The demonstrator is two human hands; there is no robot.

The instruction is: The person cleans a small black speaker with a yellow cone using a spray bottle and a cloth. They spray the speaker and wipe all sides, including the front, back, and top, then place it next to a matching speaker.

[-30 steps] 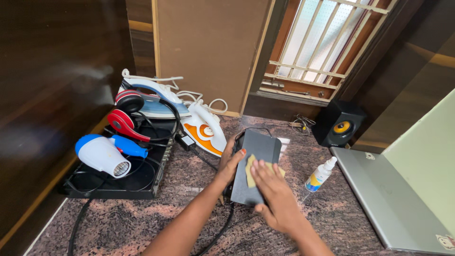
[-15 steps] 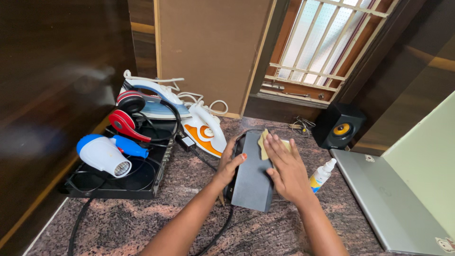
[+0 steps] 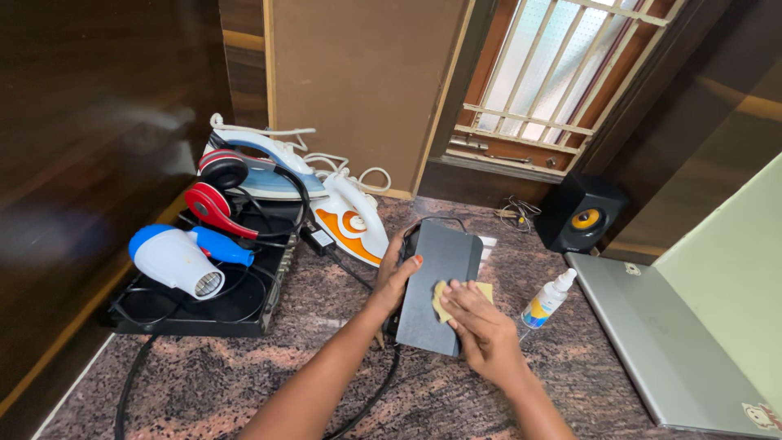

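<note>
A flat black box-shaped device [image 3: 436, 269] lies on the granite counter [image 3: 244, 375] with a black cable at its far end. My left hand [image 3: 397, 275] grips its left edge, thumb on top. My right hand [image 3: 481, 326] presses a small yellow cloth [image 3: 446, 295] flat onto the near part of the device's top. A small white spray bottle [image 3: 547, 299] with a yellow and blue label lies just right of the device.
At left, a black stove [image 3: 204, 301] carries a white and blue hair dryer [image 3: 175, 259] and red headphones [image 3: 213, 195]. Two clothes irons [image 3: 350, 218] lie behind. A black speaker [image 3: 580, 213] stands by the window; a grey laptop [image 3: 668, 342] sits at right.
My right hand slid the yellow cloth from the near part of the device to its far end, then back toward me. My left hand kept its hold on the left edge.
</note>
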